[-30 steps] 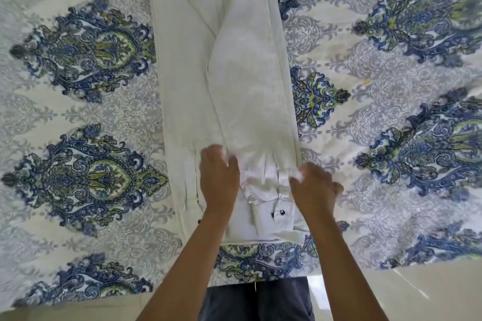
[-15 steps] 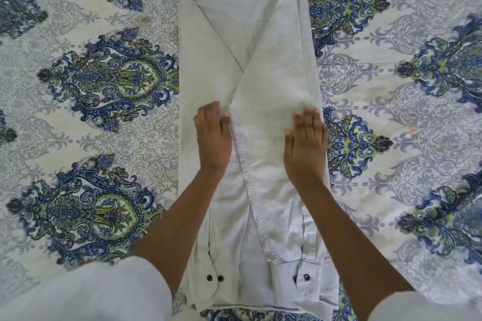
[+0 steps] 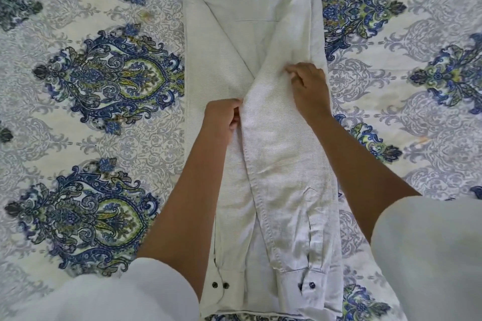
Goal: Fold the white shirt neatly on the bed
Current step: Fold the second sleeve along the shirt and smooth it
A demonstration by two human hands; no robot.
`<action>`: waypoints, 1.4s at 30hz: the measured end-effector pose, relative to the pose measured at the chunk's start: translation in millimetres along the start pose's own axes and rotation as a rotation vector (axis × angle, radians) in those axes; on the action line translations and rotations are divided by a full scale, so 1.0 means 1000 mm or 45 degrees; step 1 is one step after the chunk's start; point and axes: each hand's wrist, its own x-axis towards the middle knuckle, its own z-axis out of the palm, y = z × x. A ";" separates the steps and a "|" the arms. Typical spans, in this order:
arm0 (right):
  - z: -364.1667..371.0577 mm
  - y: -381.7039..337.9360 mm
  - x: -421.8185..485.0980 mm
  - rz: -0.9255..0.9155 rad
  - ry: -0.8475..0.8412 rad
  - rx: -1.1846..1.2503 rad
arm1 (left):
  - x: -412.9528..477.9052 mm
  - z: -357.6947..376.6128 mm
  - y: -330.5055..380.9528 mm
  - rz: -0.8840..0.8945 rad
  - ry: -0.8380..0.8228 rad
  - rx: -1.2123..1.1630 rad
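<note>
My left hand (image 3: 221, 118) pinches the inner edge of the top sleeve (image 3: 271, 143) where it crosses the white shirt (image 3: 214, 55); my right hand (image 3: 310, 91) pinches that sleeve's outer side. The shirt lies lengthwise on the patterned bedspread (image 3: 104, 143), cuffs (image 3: 313, 285) nearest me.

A pale bedsheet (image 3: 78, 138) patterned with blue-green paisley medallions fills the whole background.

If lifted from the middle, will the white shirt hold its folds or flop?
Probably floppy: the white shirt bunches where the left hand and right hand pinch it. Likely light; it lies thin and flat on the bedsheet. Its crossed sleeves may slide open.
</note>
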 end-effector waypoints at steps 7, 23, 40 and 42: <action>0.004 0.009 0.004 0.055 0.027 0.166 | -0.003 0.006 0.011 -0.096 -0.170 -0.284; 0.006 0.008 0.008 0.148 0.041 0.223 | -0.003 0.013 0.011 0.774 -0.132 0.748; -0.016 -0.011 0.130 0.426 0.003 0.135 | 0.006 0.011 0.010 0.346 -0.089 0.409; -0.016 -0.011 0.137 0.413 -0.019 0.030 | 0.010 0.009 0.007 0.359 -0.041 0.423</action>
